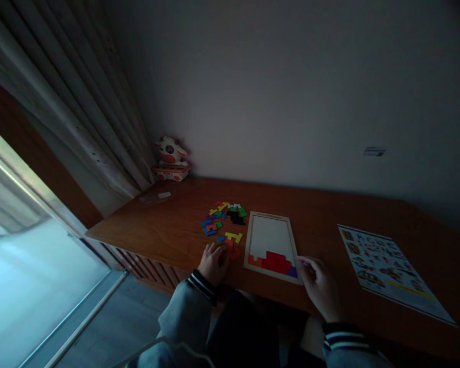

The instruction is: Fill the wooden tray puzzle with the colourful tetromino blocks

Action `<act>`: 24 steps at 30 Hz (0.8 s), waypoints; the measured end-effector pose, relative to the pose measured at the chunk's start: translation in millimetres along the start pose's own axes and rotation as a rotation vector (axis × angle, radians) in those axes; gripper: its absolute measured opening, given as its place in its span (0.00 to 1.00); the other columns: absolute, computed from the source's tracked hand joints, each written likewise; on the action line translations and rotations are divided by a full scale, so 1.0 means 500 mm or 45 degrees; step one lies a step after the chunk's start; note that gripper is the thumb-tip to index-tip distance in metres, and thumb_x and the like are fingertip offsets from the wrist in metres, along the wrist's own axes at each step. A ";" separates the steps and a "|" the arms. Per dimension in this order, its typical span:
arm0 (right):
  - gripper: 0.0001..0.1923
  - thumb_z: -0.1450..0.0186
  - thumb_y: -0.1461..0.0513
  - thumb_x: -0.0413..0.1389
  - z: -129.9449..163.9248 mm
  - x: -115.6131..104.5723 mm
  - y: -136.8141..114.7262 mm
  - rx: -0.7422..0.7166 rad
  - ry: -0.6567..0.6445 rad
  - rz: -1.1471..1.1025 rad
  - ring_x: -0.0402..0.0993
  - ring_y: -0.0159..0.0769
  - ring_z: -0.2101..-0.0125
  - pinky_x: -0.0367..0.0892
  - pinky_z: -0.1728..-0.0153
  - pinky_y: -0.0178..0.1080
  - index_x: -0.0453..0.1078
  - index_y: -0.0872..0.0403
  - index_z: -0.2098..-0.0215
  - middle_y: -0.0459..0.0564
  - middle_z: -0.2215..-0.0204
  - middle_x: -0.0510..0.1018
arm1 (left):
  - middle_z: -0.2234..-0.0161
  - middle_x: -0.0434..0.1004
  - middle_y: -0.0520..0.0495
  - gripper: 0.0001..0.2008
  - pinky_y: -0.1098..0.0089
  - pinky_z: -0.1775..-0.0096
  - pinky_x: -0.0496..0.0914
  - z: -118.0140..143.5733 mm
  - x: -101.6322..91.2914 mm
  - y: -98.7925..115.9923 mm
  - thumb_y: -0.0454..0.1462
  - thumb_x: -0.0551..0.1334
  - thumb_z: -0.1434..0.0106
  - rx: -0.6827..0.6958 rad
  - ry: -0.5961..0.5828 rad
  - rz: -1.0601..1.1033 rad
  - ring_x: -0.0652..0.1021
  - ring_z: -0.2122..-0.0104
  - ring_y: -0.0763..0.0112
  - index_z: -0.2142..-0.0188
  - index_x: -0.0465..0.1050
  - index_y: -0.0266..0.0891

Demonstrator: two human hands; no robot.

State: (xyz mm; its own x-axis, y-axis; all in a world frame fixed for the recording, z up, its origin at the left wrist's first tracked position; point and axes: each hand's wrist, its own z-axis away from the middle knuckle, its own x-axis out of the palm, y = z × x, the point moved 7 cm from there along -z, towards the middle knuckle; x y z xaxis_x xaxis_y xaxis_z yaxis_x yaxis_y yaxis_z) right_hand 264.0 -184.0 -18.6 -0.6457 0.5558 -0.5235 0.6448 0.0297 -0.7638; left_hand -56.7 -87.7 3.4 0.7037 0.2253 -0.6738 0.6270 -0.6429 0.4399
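My left hand (213, 263) lies at the table's front edge with curled fingers, its fingertips on an orange puzzle piece (234, 253). Its grip is partly hidden. My right hand (322, 289) is beside the lower right edge of a light wooden puzzle board (247, 245), thumb and fingers a little apart, with nothing visible between them. Along the board's near end lie a red block of pieces (276, 262), an orange piece (255, 260) and a purple piece (292, 272). A yellow piece (233, 237) and a small blue piece (221, 238) lie just beyond my left hand.
Several loose coloured pieces (211, 228) and black pieces (236, 218) are scattered left of the board. A printed sheet (391, 271) lies on the right of the brown table (318, 209). A cow toy (170, 158) stands at the back left, near a curtain (99, 102).
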 end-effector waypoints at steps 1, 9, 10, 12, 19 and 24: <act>0.19 0.35 0.49 0.51 0.000 0.000 0.000 -0.003 0.000 0.000 0.74 0.44 0.59 0.69 0.54 0.48 0.72 0.54 0.58 0.57 0.59 0.77 | 0.53 0.76 0.42 0.12 0.58 0.50 0.71 -0.003 -0.003 -0.008 0.36 0.60 0.37 -0.021 0.005 0.007 0.75 0.54 0.60 0.54 0.75 0.41; 0.20 0.36 0.48 0.51 -0.003 0.001 0.005 -0.037 -0.011 0.024 0.76 0.46 0.60 0.70 0.56 0.48 0.72 0.54 0.60 0.57 0.61 0.78 | 0.51 0.76 0.41 0.13 0.56 0.47 0.67 -0.100 -0.021 -0.142 0.37 0.56 0.33 -0.187 -0.171 -0.277 0.74 0.51 0.59 0.51 0.74 0.41; 0.20 0.37 0.48 0.51 -0.003 0.002 0.006 -0.026 -0.016 0.034 0.76 0.46 0.60 0.71 0.56 0.48 0.73 0.53 0.60 0.57 0.61 0.79 | 0.51 0.76 0.41 0.14 0.55 0.48 0.67 -0.110 -0.019 -0.153 0.39 0.56 0.33 -0.199 -0.186 -0.291 0.74 0.51 0.57 0.51 0.73 0.40; 0.20 0.36 0.47 0.51 -0.002 0.001 0.008 -0.011 -0.016 0.049 0.76 0.46 0.60 0.71 0.56 0.48 0.73 0.53 0.60 0.56 0.61 0.79 | 0.52 0.77 0.41 0.15 0.54 0.49 0.67 -0.120 -0.009 -0.162 0.43 0.56 0.32 -0.198 -0.233 -0.308 0.74 0.51 0.56 0.49 0.72 0.41; 0.22 0.37 0.45 0.51 -0.002 -0.003 0.006 0.012 -0.022 0.090 0.76 0.47 0.61 0.71 0.58 0.48 0.73 0.53 0.60 0.57 0.61 0.79 | 0.46 0.74 0.47 0.16 0.57 0.42 0.59 -0.117 0.016 -0.144 0.42 0.54 0.31 -0.064 -0.356 -0.264 0.69 0.44 0.62 0.46 0.71 0.49; 0.23 0.37 0.44 0.51 -0.002 -0.001 0.016 0.072 -0.037 0.098 0.77 0.47 0.61 0.72 0.58 0.47 0.73 0.52 0.59 0.57 0.60 0.79 | 0.47 0.75 0.45 0.16 0.55 0.44 0.62 -0.152 -0.005 -0.207 0.40 0.53 0.31 -0.228 -0.235 -0.320 0.71 0.46 0.59 0.46 0.71 0.46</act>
State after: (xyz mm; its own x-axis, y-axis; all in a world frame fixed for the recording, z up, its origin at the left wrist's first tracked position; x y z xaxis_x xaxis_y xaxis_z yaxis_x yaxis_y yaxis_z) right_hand 269.9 -183.3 -23.9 -0.6071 0.5304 -0.5917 0.6697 -0.0594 -0.7403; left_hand -98.0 33.9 4.5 0.4585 0.2136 -0.8626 0.8327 -0.4423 0.3331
